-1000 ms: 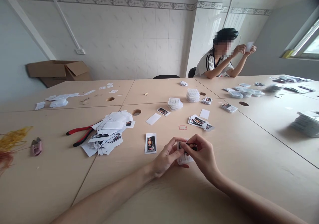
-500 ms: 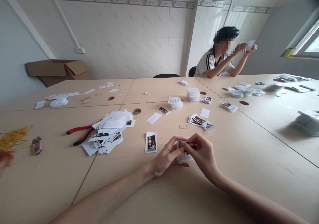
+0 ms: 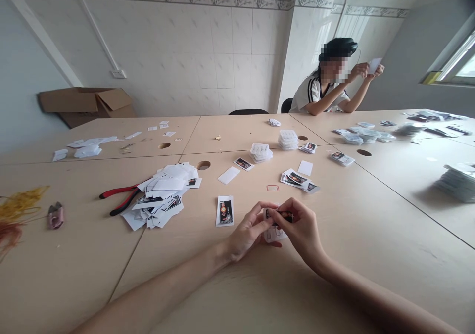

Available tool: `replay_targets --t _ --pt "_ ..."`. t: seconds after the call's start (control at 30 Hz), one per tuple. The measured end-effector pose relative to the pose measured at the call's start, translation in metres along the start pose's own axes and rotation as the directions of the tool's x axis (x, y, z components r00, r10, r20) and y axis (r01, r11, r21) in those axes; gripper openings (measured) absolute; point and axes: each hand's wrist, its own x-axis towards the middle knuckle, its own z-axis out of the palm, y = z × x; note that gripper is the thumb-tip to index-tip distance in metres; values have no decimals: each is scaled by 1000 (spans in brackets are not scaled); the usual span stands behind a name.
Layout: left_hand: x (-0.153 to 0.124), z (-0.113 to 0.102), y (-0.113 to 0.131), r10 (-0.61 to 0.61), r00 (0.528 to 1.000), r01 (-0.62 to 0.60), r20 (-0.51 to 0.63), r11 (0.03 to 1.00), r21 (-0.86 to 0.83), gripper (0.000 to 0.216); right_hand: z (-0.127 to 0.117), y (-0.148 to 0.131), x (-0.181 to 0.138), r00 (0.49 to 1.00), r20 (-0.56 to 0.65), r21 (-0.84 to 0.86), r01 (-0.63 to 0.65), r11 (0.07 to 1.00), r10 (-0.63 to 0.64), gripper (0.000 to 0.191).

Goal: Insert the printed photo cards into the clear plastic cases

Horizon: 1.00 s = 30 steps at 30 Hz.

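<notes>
My left hand [image 3: 247, 235] and my right hand [image 3: 299, 227] meet just above the pale wooden table [image 3: 260, 284], both pinching one small clear sleeve with a dark photo card [image 3: 275, 225] in it. The fingers of each hand are curled around its edges. A single white-bordered photo card [image 3: 224, 211] lies flat just left of my left hand. A small red loop [image 3: 272, 188] lies beyond my hands.
A heap of cut white paper and photo scraps [image 3: 161, 195] lies to the left, with red-handled pliers [image 3: 118, 198] beside it. Stacks of clear sleeves [image 3: 260, 153] and loose photo cards [image 3: 297, 179] sit farther back. Another person [image 3: 328, 84] sits across the table holding a card up.
Both hands keep hold of the small sleeve and card with only slight finger shifts. The view has tilted a little. The other person's raised hands barely moved.
</notes>
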Motion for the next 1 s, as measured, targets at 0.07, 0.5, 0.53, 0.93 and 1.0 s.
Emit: replay_targets --t 0.07,0.5,0.53,0.93,1.0 --pt "0 1 0 -3 1000 3 -6 1000 3 22 0 0 0 1000 -2 -14 1 1000 -1 19" --pt "1 1 1 -12 1000 12 -20 1000 10 23 1 7 1 999 -24 -62 31 998 -33 17" --pt "1 2 1 -11 1000 12 -22 1000 11 23 0 7 1 999 -22 -68 37 997 -38 17" --pt "0 1 2 -20 1000 20 -17 1000 14 25 0 5 1 999 -6 -96 47 994 -47 16" --pt "0 1 1 -19 1000 19 -16 1000 10 25 0 5 1 999 -4 -100 46 994 -47 16"
